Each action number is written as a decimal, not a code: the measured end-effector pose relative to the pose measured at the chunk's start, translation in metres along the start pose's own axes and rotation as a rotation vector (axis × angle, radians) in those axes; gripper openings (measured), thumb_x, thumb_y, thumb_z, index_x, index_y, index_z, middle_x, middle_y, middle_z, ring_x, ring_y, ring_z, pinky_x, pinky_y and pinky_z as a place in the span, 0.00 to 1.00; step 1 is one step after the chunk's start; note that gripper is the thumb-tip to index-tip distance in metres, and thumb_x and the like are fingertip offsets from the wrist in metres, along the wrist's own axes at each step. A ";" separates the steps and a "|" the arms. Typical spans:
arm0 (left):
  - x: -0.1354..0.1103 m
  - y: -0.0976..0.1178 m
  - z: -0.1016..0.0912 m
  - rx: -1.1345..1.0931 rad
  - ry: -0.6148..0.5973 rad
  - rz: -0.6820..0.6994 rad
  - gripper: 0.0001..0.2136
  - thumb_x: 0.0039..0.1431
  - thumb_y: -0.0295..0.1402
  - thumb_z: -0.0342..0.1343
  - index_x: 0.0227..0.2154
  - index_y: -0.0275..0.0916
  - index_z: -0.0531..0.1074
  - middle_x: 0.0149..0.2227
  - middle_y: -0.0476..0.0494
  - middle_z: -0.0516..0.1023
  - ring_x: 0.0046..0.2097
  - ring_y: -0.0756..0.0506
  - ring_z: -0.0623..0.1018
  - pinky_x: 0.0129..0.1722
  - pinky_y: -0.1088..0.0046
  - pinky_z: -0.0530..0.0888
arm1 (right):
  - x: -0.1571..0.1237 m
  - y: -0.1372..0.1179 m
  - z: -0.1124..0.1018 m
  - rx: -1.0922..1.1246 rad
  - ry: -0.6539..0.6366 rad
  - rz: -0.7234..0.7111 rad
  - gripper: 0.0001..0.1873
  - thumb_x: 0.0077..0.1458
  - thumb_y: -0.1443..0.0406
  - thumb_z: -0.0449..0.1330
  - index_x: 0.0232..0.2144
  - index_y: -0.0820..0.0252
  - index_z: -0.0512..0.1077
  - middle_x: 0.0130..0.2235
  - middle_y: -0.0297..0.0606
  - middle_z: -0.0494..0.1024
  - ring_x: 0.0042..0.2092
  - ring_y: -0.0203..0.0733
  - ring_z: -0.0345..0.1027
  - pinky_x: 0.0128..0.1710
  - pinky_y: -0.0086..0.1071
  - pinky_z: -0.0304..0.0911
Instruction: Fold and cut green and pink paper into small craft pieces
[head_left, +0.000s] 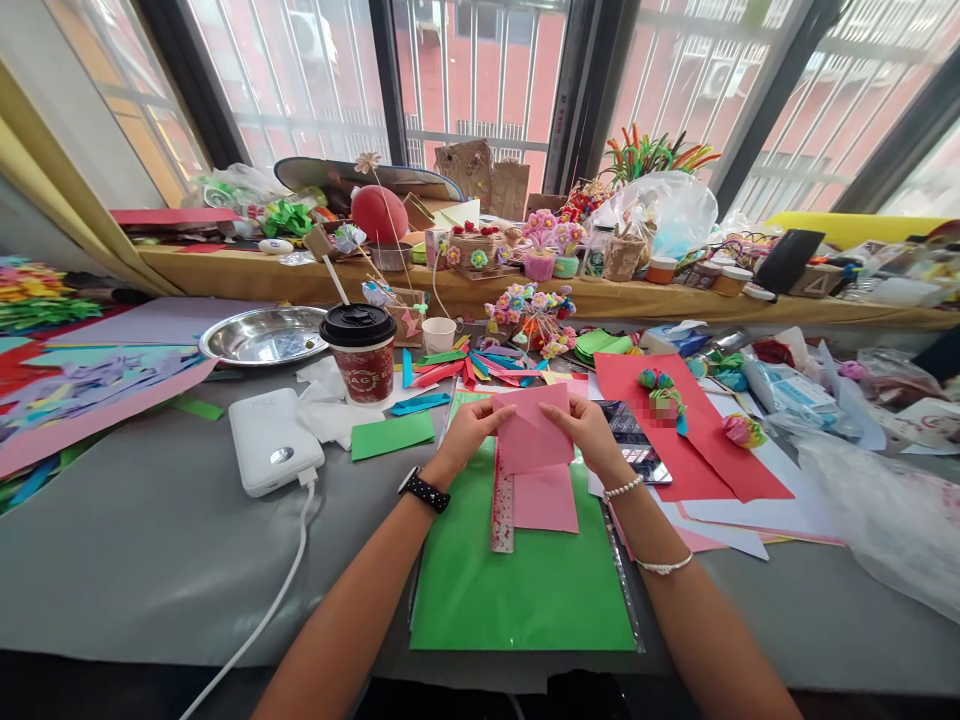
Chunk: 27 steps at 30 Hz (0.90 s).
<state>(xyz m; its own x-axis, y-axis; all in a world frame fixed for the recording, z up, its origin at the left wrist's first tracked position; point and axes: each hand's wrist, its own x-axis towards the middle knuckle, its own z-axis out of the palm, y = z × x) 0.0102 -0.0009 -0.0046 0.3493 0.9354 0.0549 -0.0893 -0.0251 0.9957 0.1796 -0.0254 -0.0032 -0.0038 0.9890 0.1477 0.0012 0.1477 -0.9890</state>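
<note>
A pink sheet of paper (534,435) is held up between my two hands. My left hand (469,430) pinches its upper left edge, and my right hand (589,428) pinches the upper right edge. Under it, a second pink paper (544,502) lies on a stack of green paper (517,600) that seems to be in a clear sleeve. A patterned ruler (502,515) rests along the left side of that lower pink sheet; its upper end is hidden behind the raised paper.
Left stand a white power bank (274,445) with a cable, a lidded paper cup (360,355) and a metal plate (262,340). Right lie red paper (720,450) and a phone (645,455), partly behind my right hand. Folded colored strips (450,370) lie ahead, below a crowded windowsill (300,280).
</note>
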 end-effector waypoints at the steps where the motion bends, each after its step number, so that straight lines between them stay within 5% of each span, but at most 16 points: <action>1: 0.000 0.000 0.000 -0.002 0.002 -0.002 0.13 0.41 0.38 0.57 0.28 0.33 0.72 0.25 0.49 0.72 0.28 0.52 0.70 0.28 0.78 0.68 | 0.000 0.000 0.000 0.005 0.001 0.001 0.16 0.40 0.57 0.60 0.29 0.63 0.69 0.29 0.37 0.73 0.28 0.36 0.64 0.24 0.26 0.58; 19: 0.000 0.003 -0.001 -0.055 0.047 -0.021 0.15 0.38 0.39 0.59 0.28 0.34 0.74 0.27 0.48 0.75 0.29 0.51 0.71 0.31 0.75 0.68 | 0.001 -0.004 -0.003 0.089 0.008 0.032 0.14 0.38 0.58 0.61 0.27 0.62 0.70 0.26 0.34 0.71 0.27 0.34 0.63 0.25 0.26 0.58; 27: 0.000 0.004 -0.002 -0.057 0.041 -0.042 0.15 0.38 0.38 0.59 0.29 0.33 0.74 0.27 0.47 0.75 0.28 0.51 0.71 0.32 0.74 0.68 | 0.004 -0.005 -0.009 0.038 0.111 0.071 0.14 0.35 0.57 0.62 0.20 0.63 0.68 0.21 0.30 0.65 0.23 0.29 0.56 0.21 0.24 0.52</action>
<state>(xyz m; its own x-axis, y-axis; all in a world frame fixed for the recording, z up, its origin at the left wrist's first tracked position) 0.0078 -0.0005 -0.0008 0.3150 0.9490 0.0083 -0.1290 0.0341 0.9911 0.1884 -0.0222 0.0021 0.1057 0.9916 0.0749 -0.0406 0.0796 -0.9960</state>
